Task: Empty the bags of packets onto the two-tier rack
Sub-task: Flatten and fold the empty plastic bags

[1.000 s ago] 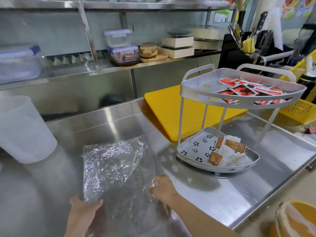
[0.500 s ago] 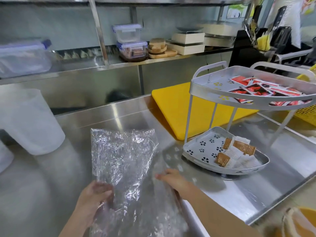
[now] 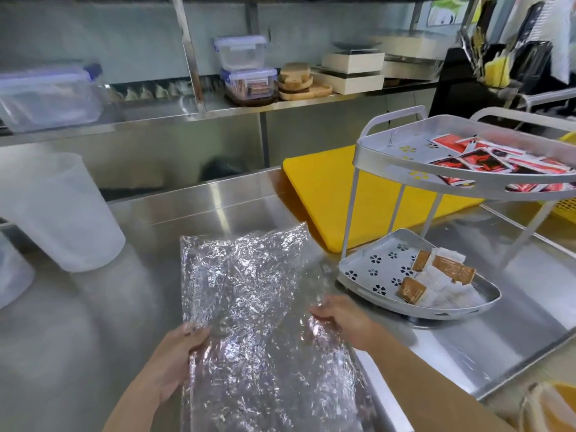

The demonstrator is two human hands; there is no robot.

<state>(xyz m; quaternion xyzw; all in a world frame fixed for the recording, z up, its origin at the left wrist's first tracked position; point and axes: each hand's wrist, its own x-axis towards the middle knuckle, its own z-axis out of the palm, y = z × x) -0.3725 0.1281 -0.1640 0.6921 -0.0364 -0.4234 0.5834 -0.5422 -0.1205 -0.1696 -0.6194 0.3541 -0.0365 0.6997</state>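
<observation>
**Fingers [image 3: 195, 332] hold bag [image 3: 249, 291] at both edges; rack [image 3: 405, 170] lies right**

The left hand [image 3: 179, 357] pinches the near left edge and the right hand [image 3: 344, 319] grips the right edge. The bag lies crumpled over the desk [image 3: 118, 313], its long axis running away from the person. No packets show inside. The rack stands nearer the right hand, with red packets [image 3: 477, 160] above and brown packets [image 3: 448, 269] below. A yellow board [image 3: 324, 194] lies behind it. No obstacle judged between.

Crinkled glossy plastic bag [image 3: 249, 307], brushed-steel counter [image 3: 124, 307]
</observation>
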